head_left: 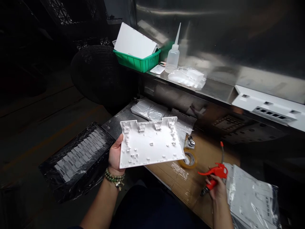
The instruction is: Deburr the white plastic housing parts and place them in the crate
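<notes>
My left hand (116, 155) grips the left edge of a white plastic housing panel (152, 146), thumb on its inner face. Ribs, clips and small posts stand out on the side turned toward me. On the right, my right hand (217, 188) is wrapped round the body of a red air blow gun (215, 175). The gun's thin nozzle with a red tip points up, and its dark lower end points down to the left. A gap of bench lies between gun and panel. Behind the panel's right corner sits a roll of yellow tape (194, 159).
Bagged panels (252, 197) lie right of the gun. A black-lined box (83, 156) of stacked white parts stands left. On the steel shelf are a green bin (135, 60), a squeeze bottle (172, 60), a plastic bag (187, 77) and a white housing (269, 105). Cardboard (205, 146) covers the bench.
</notes>
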The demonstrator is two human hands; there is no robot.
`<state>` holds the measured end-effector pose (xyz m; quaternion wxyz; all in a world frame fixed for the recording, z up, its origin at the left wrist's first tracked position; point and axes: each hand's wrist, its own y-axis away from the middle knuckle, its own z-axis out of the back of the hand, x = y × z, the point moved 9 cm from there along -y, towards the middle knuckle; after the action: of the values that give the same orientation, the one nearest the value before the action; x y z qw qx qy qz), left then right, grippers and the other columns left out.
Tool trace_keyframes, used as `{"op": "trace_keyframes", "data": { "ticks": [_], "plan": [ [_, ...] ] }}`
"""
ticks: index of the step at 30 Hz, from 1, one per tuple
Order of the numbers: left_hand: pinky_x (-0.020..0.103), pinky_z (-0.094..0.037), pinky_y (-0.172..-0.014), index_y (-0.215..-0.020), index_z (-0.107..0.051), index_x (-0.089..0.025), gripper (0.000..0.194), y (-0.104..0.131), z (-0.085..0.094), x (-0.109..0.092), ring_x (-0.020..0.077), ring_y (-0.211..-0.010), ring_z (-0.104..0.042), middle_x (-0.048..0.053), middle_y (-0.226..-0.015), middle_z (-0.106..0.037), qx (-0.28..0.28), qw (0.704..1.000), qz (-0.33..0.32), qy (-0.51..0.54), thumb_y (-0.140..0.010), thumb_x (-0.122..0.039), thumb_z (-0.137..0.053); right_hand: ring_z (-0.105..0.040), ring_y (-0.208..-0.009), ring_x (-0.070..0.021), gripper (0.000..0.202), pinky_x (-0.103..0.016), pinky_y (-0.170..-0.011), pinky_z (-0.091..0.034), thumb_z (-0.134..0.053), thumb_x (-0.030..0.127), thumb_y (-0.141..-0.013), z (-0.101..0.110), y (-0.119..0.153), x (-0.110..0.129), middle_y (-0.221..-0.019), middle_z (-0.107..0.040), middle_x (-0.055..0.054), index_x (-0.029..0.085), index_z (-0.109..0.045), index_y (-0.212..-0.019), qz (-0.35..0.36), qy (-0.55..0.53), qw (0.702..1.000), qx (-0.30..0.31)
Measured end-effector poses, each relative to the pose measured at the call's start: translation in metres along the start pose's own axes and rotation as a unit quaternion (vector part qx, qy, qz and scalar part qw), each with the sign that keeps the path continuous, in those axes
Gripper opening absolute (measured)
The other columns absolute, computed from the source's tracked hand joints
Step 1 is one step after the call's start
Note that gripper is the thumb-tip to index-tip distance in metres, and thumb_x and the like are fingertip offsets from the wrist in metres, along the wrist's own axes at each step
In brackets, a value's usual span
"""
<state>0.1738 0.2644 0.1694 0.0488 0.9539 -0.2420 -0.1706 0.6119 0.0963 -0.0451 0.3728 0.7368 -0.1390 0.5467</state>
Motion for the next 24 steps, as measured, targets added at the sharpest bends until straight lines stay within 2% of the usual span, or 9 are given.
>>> {"op": "trace_keyframes", "data": {
  "ticks": [5,7,9,11,13,15,20,22,24],
  "plan": [
    [0.058,-0.017,-0.126,-0.158,-0.044,-0.024,0.064,0.02,0.031,-0.025,0.0356,-0.153,-0.035,0.011,-0.153,-0.057,-0.101,0.993,-0.051,-0.01,-0.102,-0.055,-0.032,-0.07,-0.115,-0.0344,0.041,-0.02,-0.044,-0.042,-0.067,0.049,-0.077,-0.02,0.032,0.031,-0.129,-0.071,-0.013,0.032,-0.07,-0.114,-0.092,-0.147,0.979,0.108],
    [0.059,-0.023,-0.124,-0.156,-0.046,-0.025,0.066,0.033,0.049,-0.035,0.0368,-0.15,-0.04,0.011,-0.148,-0.062,-0.155,0.985,-0.067,-0.019,-0.101,-0.058,-0.036,-0.074,-0.103,-0.0364,0.042,-0.028,-0.047,-0.051,-0.066,0.056,-0.082,-0.036,0.046,0.04,-0.11,-0.075,-0.014,0.034,-0.068,-0.118,-0.137,-0.097,0.973,0.156],
    [0.06,-0.031,-0.121,-0.154,-0.049,-0.023,0.069,0.055,0.077,-0.044,0.0389,-0.145,-0.046,0.013,-0.14,-0.068,-0.219,0.972,-0.078,-0.043,-0.098,-0.062,-0.043,-0.077,-0.083,-0.0334,0.051,-0.035,-0.05,-0.056,-0.062,0.063,-0.086,-0.067,0.068,0.047,-0.095,-0.075,-0.013,0.033,-0.064,-0.127,-0.18,-0.02,0.948,0.261],
    [0.059,-0.04,-0.115,-0.15,-0.054,-0.019,0.069,0.088,0.117,-0.054,0.041,-0.137,-0.056,0.016,-0.129,-0.073,-0.302,0.946,-0.076,-0.093,-0.095,-0.06,-0.05,-0.076,-0.071,-0.0303,0.064,-0.033,-0.046,-0.054,-0.059,0.071,-0.087,-0.11,0.105,0.052,-0.087,-0.072,-0.012,0.028,-0.059,-0.134,-0.207,0.052,0.887,0.408],
    [0.056,-0.05,-0.107,-0.141,-0.061,-0.014,0.056,0.132,0.166,-0.059,0.0406,-0.121,-0.068,0.018,-0.112,-0.079,-0.404,0.896,-0.027,-0.182,-0.093,-0.043,-0.059,-0.075,-0.072,-0.0292,0.073,-0.027,-0.043,-0.05,-0.056,0.077,-0.087,-0.153,0.149,0.053,-0.083,-0.071,-0.01,0.024,-0.054,-0.138,-0.21,0.14,0.805,0.537],
    [0.056,-0.058,-0.095,-0.131,-0.066,-0.007,0.05,0.176,0.208,-0.065,0.0417,-0.103,-0.075,0.02,-0.094,-0.08,-0.476,0.841,0.014,-0.256,-0.088,-0.031,-0.065,-0.073,-0.08,-0.0268,0.07,-0.026,-0.051,-0.051,-0.054,0.075,-0.09,-0.191,0.182,0.05,-0.088,-0.072,-0.009,0.024,-0.055,-0.138,-0.154,0.272,0.737,0.599],
    [0.05,-0.062,-0.084,-0.11,-0.07,-0.007,0.032,0.24,0.273,-0.067,0.0364,-0.081,-0.079,0.015,-0.068,-0.076,-0.546,0.75,-0.006,-0.373,-0.08,-0.012,-0.06,-0.071,-0.088,-0.0298,0.056,-0.032,-0.074,-0.047,-0.05,0.073,-0.093,-0.268,0.216,0.031,-0.094,-0.076,-0.01,0.022,-0.068,-0.109,0.098,0.564,0.576,0.583],
    [0.053,-0.06,-0.086,-0.093,-0.074,-0.012,0.021,0.247,0.282,-0.067,0.0393,-0.083,-0.078,0.014,-0.067,-0.075,-0.542,0.704,-0.003,-0.458,-0.075,-0.012,-0.064,-0.072,-0.088,-0.0309,0.058,-0.031,-0.071,-0.044,-0.048,0.074,-0.093,-0.281,0.22,0.02,-0.095,-0.077,-0.011,0.023,-0.067,-0.112,0.121,0.596,0.539,0.583],
    [0.057,-0.056,-0.093,-0.081,-0.076,-0.018,0.017,0.244,0.281,-0.068,0.0428,-0.092,-0.077,0.013,-0.076,-0.078,-0.508,0.652,0.004,-0.563,-0.068,-0.012,-0.068,-0.072,-0.086,-0.0302,0.059,-0.029,-0.067,-0.041,-0.046,0.076,-0.093,-0.286,0.218,0.013,-0.095,-0.077,-0.011,0.024,-0.067,-0.112,0.125,0.601,0.53,0.585]
  ]
}}
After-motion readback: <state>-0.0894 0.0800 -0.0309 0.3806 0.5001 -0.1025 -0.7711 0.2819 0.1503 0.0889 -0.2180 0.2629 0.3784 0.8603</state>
